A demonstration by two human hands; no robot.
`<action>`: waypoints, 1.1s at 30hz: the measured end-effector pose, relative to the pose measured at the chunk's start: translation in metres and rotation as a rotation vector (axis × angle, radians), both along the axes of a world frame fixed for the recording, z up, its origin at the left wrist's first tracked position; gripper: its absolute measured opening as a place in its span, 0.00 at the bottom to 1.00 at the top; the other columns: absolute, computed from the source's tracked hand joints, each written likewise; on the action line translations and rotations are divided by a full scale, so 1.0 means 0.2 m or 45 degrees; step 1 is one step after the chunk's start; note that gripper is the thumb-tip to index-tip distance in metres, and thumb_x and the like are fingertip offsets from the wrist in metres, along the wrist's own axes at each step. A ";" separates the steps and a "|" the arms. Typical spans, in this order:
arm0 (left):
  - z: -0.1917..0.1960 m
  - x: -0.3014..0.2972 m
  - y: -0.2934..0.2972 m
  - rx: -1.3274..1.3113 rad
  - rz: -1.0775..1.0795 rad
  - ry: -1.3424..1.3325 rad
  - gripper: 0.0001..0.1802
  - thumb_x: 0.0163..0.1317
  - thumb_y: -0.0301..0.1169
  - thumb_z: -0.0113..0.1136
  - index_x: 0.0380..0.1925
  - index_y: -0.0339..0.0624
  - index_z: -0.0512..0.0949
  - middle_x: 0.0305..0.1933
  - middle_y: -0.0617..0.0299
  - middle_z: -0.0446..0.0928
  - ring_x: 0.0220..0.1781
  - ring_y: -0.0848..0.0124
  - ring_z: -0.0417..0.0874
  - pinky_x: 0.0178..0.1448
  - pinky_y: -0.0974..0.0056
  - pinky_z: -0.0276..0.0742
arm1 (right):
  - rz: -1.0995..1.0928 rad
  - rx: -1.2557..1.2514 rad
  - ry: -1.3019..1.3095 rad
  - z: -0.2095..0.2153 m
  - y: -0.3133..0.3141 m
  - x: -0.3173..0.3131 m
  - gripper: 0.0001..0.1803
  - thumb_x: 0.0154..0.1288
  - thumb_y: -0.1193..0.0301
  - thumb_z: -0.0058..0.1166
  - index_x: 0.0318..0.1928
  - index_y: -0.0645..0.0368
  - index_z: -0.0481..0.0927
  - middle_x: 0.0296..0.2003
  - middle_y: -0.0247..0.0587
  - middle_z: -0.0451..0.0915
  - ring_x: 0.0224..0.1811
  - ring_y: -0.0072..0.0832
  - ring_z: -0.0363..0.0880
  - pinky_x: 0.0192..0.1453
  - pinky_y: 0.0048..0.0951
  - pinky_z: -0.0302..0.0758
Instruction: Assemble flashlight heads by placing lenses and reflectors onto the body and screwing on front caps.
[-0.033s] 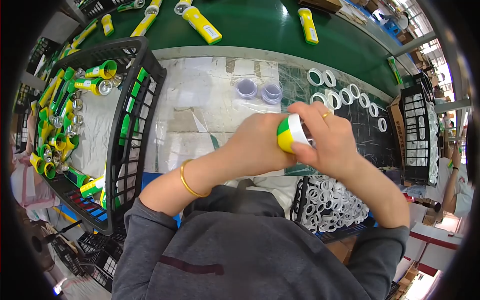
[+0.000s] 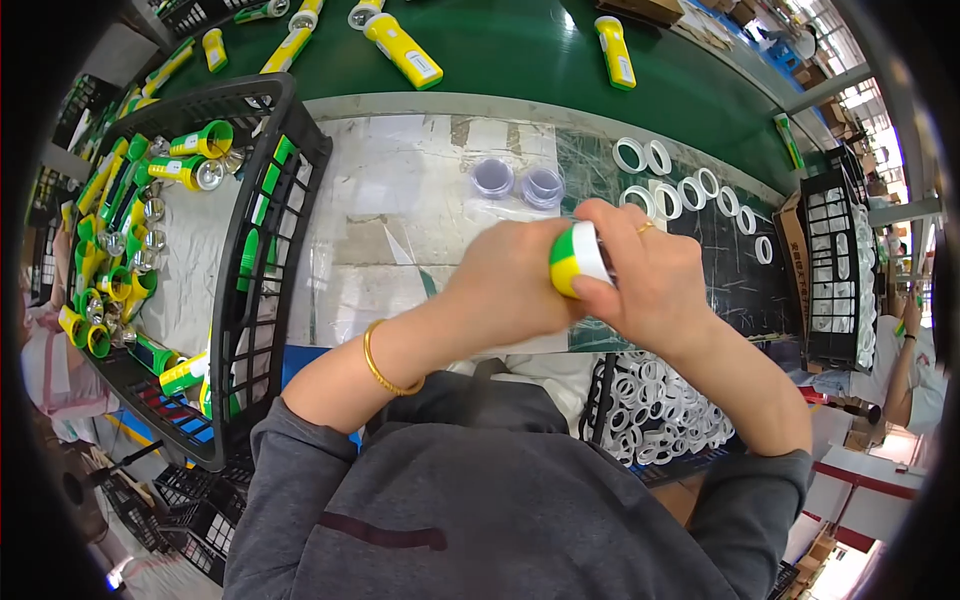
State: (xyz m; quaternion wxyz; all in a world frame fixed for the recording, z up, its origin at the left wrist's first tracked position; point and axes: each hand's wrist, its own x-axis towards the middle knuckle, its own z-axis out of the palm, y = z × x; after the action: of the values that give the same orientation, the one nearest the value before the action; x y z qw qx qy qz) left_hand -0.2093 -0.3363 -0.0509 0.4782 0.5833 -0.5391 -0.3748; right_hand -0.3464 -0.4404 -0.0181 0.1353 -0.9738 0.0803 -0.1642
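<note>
While left hand (image 2: 515,285) grips yellow-and-green plastic flashlight head (image 2: 563,270) lying roughly left-right, right hand (image 2: 655,275) pinches white plastic ring (image 2: 592,250) at its right end.

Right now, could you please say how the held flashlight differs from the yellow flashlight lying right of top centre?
The held flashlight is largely covered, its end showing; the lying flashlight shows lengthwise. The held flashlight shows bright green beside yellow; the lying flashlight is mainly yellow. Both show yellow.
</note>
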 end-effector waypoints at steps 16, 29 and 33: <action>-0.17 0.07 -0.07 0.169 0.047 0.074 0.12 0.44 0.30 0.65 0.30 0.38 0.78 0.26 0.57 0.80 0.26 0.65 0.82 0.32 0.62 0.76 | -0.330 -0.193 0.410 -0.01 -0.02 0.19 0.18 0.68 0.59 0.41 0.40 0.62 0.75 0.25 0.46 0.79 0.23 0.41 0.77 0.27 0.38 0.72; -0.16 0.20 0.02 0.270 -0.531 1.501 0.20 0.47 0.28 0.65 0.40 0.35 0.71 0.27 0.54 0.75 0.23 0.65 0.79 0.27 0.64 0.76 | -0.126 1.316 0.322 0.07 -0.13 0.17 0.42 0.70 0.38 0.20 0.58 0.60 0.73 0.42 0.45 0.77 0.33 0.26 0.78 0.26 0.22 0.72; -0.19 0.14 0.05 -0.037 -1.065 1.902 0.29 0.47 0.44 0.72 0.36 0.35 0.69 0.30 0.55 0.72 0.22 0.63 0.77 0.25 0.65 0.76 | -0.008 1.597 0.233 0.07 -0.13 0.14 0.42 0.70 0.39 0.20 0.60 0.61 0.71 0.43 0.38 0.76 0.33 0.20 0.76 0.27 0.17 0.68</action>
State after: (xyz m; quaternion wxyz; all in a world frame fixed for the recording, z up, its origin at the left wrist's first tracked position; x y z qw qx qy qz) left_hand -0.1819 -0.3262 -0.0886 0.5378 -0.0697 -0.2583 -0.7995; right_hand -0.3180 -0.4668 -0.0046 0.6724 -0.7191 0.1754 -0.0026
